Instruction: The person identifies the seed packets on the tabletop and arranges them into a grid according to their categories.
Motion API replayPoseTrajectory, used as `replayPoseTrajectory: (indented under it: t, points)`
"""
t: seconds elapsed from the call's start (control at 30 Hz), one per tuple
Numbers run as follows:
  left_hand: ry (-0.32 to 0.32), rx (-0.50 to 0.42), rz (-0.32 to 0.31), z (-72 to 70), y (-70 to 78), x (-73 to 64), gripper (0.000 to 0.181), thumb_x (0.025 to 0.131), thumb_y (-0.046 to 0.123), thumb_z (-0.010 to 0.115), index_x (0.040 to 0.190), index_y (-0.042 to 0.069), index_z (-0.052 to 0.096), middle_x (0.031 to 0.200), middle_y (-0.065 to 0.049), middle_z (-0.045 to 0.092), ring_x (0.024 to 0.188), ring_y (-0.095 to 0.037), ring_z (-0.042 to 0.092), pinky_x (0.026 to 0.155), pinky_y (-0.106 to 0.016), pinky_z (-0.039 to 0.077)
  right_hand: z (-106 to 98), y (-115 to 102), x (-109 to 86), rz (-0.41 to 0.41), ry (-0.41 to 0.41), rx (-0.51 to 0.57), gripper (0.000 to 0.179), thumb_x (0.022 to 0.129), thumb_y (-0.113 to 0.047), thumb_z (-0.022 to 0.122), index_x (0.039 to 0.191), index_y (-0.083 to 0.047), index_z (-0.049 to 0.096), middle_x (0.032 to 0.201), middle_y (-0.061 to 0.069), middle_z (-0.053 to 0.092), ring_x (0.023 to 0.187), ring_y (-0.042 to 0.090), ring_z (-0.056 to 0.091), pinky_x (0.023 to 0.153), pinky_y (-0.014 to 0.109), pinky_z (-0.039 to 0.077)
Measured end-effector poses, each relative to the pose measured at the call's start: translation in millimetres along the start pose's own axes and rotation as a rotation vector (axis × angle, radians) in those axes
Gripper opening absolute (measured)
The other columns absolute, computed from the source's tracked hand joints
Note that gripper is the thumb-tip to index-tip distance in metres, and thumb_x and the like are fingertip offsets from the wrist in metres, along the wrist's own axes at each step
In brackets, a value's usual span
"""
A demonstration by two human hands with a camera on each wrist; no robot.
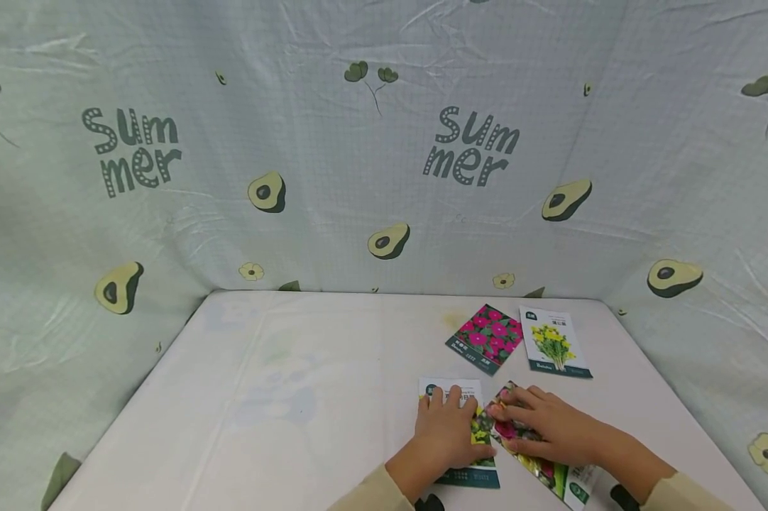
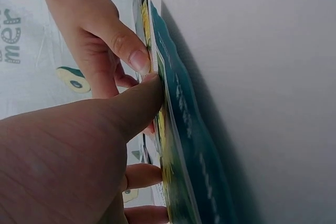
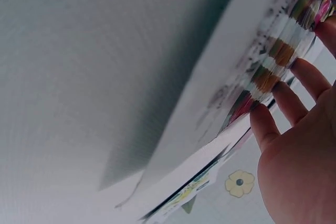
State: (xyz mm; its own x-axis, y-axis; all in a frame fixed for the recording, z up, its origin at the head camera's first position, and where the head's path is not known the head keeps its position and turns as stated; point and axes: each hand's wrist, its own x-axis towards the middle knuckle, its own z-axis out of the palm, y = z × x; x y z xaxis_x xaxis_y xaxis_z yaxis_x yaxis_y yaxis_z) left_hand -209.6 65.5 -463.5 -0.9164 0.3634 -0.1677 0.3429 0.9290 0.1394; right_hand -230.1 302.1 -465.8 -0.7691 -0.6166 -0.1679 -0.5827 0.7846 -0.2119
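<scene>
In the head view my left hand (image 1: 444, 436) rests with spread fingers on a seed packet with yellow flowers and a dark green bottom band (image 1: 470, 477). Its thumb reaches the packet's right side, and the left wrist view shows the packet (image 2: 181, 108) edge-on beneath the fingers. My right hand (image 1: 550, 426) lies over a slanted seed packet with colourful blooms (image 1: 540, 468), fingertips on its printed face. In the right wrist view these fingers touch the packet's glossy surface (image 3: 278, 59). The two packets meet or overlap between the hands.
Behind the hands lie a pink-flower seed packet (image 1: 489, 339), turned at an angle, and a white packet with yellow blooms (image 1: 555, 341) to its right. All are on a white table (image 1: 282, 397), with an avocado-print cloth (image 1: 333, 156) hanging around it.
</scene>
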Motion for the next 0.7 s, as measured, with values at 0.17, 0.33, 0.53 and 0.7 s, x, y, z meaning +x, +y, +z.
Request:
replayPoseTrajectory:
  t: [0.17, 0.33, 0.53, 0.7]
  points:
    - [0.000, 0.017, 0.005, 2.4, -0.8, 0.6, 0.081, 0.081, 0.082, 0.063, 0.147, 0.035, 0.053, 0.145, 0.003, 0.050, 0.136, -0.028, 0.046, 0.114, -0.050, 0.039, 1.5, 1.7, -0.7, 0.002, 0.000, 0.005, 0.061, 0.096, -0.074, 0.045, 0.150, -0.046, 0.048, 0.150, -0.003, 0.049, 0.131, 0.028, 0.049, 0.105, 0.062, 0.045]
    - [0.013, 0.019, 0.009, 3.0, -2.6, 1.4, 0.081, 0.080, 0.081, 0.064, 0.145, 0.035, 0.054, 0.143, 0.003, 0.051, 0.133, -0.027, 0.046, 0.112, -0.050, 0.040, 3.4, 3.2, -0.6, -0.006, 0.011, -0.002, 0.061, 0.096, -0.074, 0.045, 0.150, -0.046, 0.048, 0.149, -0.005, 0.049, 0.130, 0.026, 0.049, 0.104, 0.061, 0.046]
    - [0.026, 0.009, 0.013, 3.2, -4.2, 0.7, 0.081, 0.079, 0.082, 0.065, 0.144, 0.034, 0.055, 0.141, 0.003, 0.051, 0.130, -0.027, 0.046, 0.110, -0.050, 0.040, 4.0, 3.5, -0.1, -0.004, 0.015, 0.015, 0.060, 0.096, -0.073, 0.046, 0.150, -0.047, 0.048, 0.148, -0.005, 0.049, 0.129, 0.026, 0.049, 0.104, 0.062, 0.046]
    - [0.023, 0.009, 0.011, 5.9, -6.2, 1.7, 0.081, 0.079, 0.082, 0.065, 0.144, 0.034, 0.054, 0.141, 0.003, 0.051, 0.130, -0.027, 0.046, 0.109, -0.050, 0.041, 5.5, 3.5, -0.3, -0.007, 0.017, 0.025, 0.060, 0.096, -0.073, 0.046, 0.150, -0.047, 0.047, 0.149, -0.005, 0.048, 0.129, 0.026, 0.048, 0.103, 0.062, 0.045]
